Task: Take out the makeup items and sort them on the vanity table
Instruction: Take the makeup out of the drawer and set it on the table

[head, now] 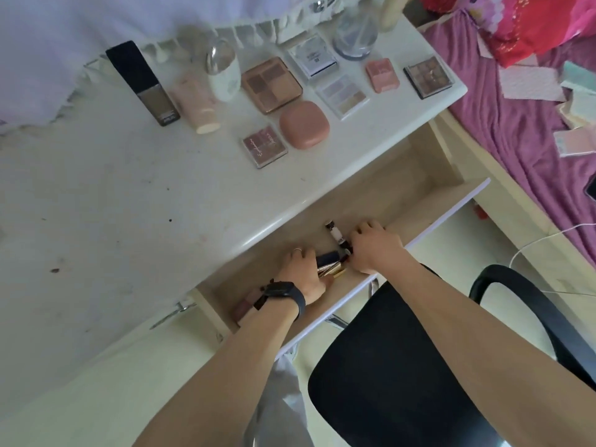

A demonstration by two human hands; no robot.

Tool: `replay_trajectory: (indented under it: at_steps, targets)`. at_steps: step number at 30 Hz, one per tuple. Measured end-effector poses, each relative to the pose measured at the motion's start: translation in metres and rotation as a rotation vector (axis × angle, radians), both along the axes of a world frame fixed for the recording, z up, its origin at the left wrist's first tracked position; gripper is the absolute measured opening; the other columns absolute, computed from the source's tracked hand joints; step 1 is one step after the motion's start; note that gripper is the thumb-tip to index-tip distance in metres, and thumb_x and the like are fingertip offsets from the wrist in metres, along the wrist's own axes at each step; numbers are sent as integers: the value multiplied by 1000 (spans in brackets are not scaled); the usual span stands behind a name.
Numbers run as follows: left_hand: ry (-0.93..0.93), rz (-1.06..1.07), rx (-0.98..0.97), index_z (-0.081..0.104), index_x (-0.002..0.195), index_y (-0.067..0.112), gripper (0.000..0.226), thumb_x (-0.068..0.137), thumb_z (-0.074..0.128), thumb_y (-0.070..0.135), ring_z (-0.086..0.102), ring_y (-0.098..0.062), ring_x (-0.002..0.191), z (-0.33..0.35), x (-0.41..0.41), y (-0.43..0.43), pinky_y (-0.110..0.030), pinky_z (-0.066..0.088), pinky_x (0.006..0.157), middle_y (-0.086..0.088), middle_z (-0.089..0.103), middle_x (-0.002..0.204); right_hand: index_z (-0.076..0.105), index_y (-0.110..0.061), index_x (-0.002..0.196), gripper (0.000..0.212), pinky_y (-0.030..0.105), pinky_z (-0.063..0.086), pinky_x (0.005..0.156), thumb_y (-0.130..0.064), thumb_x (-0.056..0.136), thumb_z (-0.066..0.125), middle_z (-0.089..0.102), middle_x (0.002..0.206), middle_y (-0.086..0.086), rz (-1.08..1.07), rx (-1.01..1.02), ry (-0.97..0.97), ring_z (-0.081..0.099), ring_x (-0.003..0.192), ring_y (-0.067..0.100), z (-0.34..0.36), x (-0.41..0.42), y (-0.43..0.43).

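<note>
Head view, and both hands are down in the open drawer (419, 175): the left hand (303, 272), black watch on its wrist, grips a bunch of dark and gold tubes (329, 264), while the right hand (374, 250) curls its fingers onto the far ends of that bunch, just beside a small bottle (333, 232). Up on the vanity table (161, 195), a foundation bottle (145, 82), palettes (271, 83) and a pink compact (304, 124) sit in loose rows.

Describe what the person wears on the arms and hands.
Both forearms are bare. A black square-faced watch on a black strap circles the left wrist, and a thin silver ring sits on a finger of the left hand. The right hand wears nothing visible.
</note>
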State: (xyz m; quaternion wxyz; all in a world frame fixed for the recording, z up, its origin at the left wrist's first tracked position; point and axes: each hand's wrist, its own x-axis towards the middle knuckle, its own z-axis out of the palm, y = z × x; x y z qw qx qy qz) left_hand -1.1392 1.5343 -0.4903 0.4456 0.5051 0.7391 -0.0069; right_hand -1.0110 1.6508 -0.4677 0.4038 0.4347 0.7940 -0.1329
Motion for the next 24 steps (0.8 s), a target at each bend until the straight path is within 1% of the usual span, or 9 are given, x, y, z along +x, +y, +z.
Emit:
replay_trajectory:
  at_steps: [2, 5, 8, 10, 15, 17, 21, 22, 24]
  targets:
    - [-12, -1, -38, 46, 132, 13, 56, 92, 61, 49, 45, -31, 122, -3, 0, 1, -38, 45, 97, -15, 46, 132, 43, -23, 148, 58, 46, 29, 114, -48, 96, 48, 36, 154, 5, 55, 5, -48, 23, 147, 27, -2, -2, 2]
    - [-20, -42, -75, 49, 129, 13, 53, 91, 60, 48, 48, -31, 118, -7, -5, 5, -36, 45, 92, -15, 47, 129, 38, -26, 152, 61, 47, 28, 113, -47, 96, 42, 35, 156, 5, 63, -46, -91, 24, 147, 28, -2, -4, 6]
    - [-85, -44, -86, 49, 121, 12, 43, 90, 62, 38, 53, -25, 96, -8, -8, 7, -32, 46, 77, -12, 53, 120, 36, -27, 153, 60, 48, 35, 108, -45, 96, 40, 40, 152, 5, 61, -95, -101, 33, 143, 30, -2, -5, 9]
    - [-137, -41, -92, 47, 121, 9, 39, 92, 62, 31, 54, -24, 89, -10, -8, 5, -31, 44, 71, -11, 56, 116, 39, -27, 151, 57, 45, 38, 104, -43, 96, 41, 43, 149, 5, 105, -95, -102, 35, 141, 29, -2, -5, 8]
    - [-137, -78, -58, 45, 129, 11, 36, 95, 56, 16, 58, -28, 97, -16, -9, -1, -31, 42, 72, -14, 54, 122, 43, -22, 145, 47, 42, 44, 97, -33, 99, 48, 50, 141, 5, 189, -77, -91, 40, 136, 26, -8, -2, 6]
    - [-144, -73, -49, 45, 132, 11, 38, 95, 56, 16, 59, -31, 101, -16, -7, -1, -31, 45, 76, -15, 52, 123, 46, -18, 141, 42, 39, 45, 88, -30, 101, 51, 52, 136, 5, 222, -66, -79, 44, 131, 26, -12, 1, 5]
    - [-130, -56, 16, 45, 126, 12, 32, 95, 56, 14, 59, -33, 96, -6, -8, -1, -37, 51, 81, -15, 51, 121, 51, -11, 131, 32, 35, 45, 79, -21, 101, 50, 57, 127, 8, 251, -8, -5, 50, 120, 27, -9, 6, 3]
    - [-133, -46, 48, 45, 125, 12, 32, 96, 56, 15, 59, -33, 94, 0, -8, -1, -38, 52, 81, -14, 51, 119, 51, -9, 128, 28, 34, 43, 75, -18, 100, 50, 57, 124, 9, 249, 19, 38, 52, 115, 27, -4, 7, 2]
    - [-172, -1, 117, 45, 126, 14, 31, 98, 55, 19, 59, -31, 91, 15, -9, -5, -41, 51, 82, -13, 52, 115, 51, -8, 121, 21, 32, 37, 69, -17, 102, 48, 57, 118, 10, 175, 65, 167, 54, 97, 25, 11, 9, -5]
